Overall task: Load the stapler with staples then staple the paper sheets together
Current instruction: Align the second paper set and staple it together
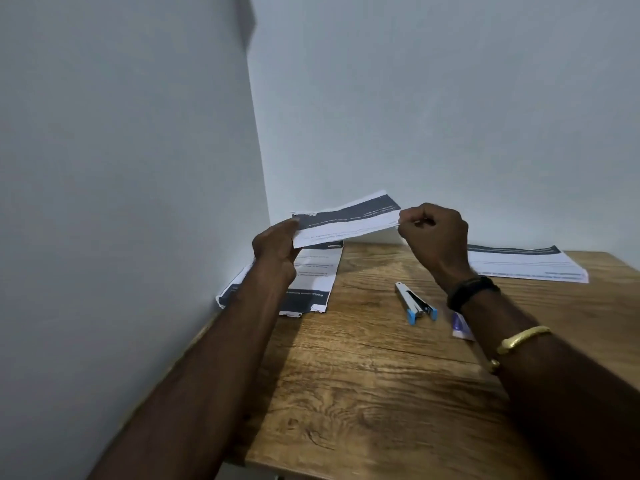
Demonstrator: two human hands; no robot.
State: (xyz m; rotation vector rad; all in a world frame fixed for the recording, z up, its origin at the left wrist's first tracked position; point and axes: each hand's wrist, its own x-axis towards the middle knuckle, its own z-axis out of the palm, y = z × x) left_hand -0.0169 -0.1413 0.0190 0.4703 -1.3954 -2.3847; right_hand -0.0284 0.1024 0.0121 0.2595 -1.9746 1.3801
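Observation:
Both my hands hold a set of printed paper sheets (346, 220) in the air above the far side of the wooden table (363, 375). My left hand (275, 247) grips the sheets' left end and my right hand (433, 233) pinches their right end. The sheets are white with a dark band along the top. A small stapler (415, 304) with blue ends lies on the table below my right wrist, apart from both hands. A small staple box (462, 327) peeks out from under my right forearm.
More printed sheets (311, 278) lie at the table's far left against the wall. Another stack of sheets (526, 263) lies at the far right. Walls meet in a corner behind the table. My right forearm wears a black band and a gold bangle.

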